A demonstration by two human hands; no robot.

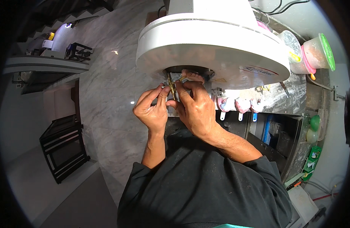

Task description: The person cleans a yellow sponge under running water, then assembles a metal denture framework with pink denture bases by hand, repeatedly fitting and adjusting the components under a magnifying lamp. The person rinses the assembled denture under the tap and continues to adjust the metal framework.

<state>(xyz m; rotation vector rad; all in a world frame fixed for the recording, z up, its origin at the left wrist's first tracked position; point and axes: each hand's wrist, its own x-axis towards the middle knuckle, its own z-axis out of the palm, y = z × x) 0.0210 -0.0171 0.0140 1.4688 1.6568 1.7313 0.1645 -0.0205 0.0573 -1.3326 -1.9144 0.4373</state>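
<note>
My left hand (149,108) and my right hand (199,112) are raised close together in front of me, under the white rounded housing. Between them is a brass-coloured metal frame with thin rods (171,88), which looks like a small dental articulator. The fingertips of my left hand pinch it from the left. From the right, my right hand's fingers are closed around it, hiding part of it. Just beyond my right fingers sits a pinkish lumpy piece (194,77), partly covered by the hand; its kind is unclear.
A large white machine housing (213,34) overhangs my hands. Right of them, several filled dental impression trays (241,106) line a dusty worktop (292,100). Plastic tubs, one with a green lid (327,51), stand at the back right. A dark metal stand (64,148) is on the left.
</note>
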